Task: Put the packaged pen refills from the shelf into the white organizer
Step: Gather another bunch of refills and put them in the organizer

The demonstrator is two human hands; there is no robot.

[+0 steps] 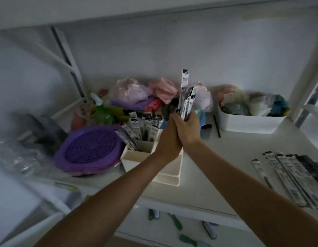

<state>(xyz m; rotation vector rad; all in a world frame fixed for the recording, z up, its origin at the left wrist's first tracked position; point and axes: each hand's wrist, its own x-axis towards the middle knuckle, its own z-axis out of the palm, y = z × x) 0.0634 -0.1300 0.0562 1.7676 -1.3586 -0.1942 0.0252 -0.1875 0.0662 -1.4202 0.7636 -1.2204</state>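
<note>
Both hands meet above the white organizer (135,160) at the shelf's middle. My right hand (187,126) is closed around an upright bundle of packaged pen refills (186,97). Pressed against it from the left, my left hand (168,141) also seems to grip the bundle's lower end, which the hands hide. Several refill packs (144,126) stand in the organizer's rear compartments. More refill packs (290,175) lie flat on the shelf at the right.
A purple round lid stack (90,148) sits left of the organizer. Behind are a green spray bottle (101,113) and pink and purple bags (131,93). A white bin (251,122) of cloths stands back right. A black pen (217,126) lies beside it.
</note>
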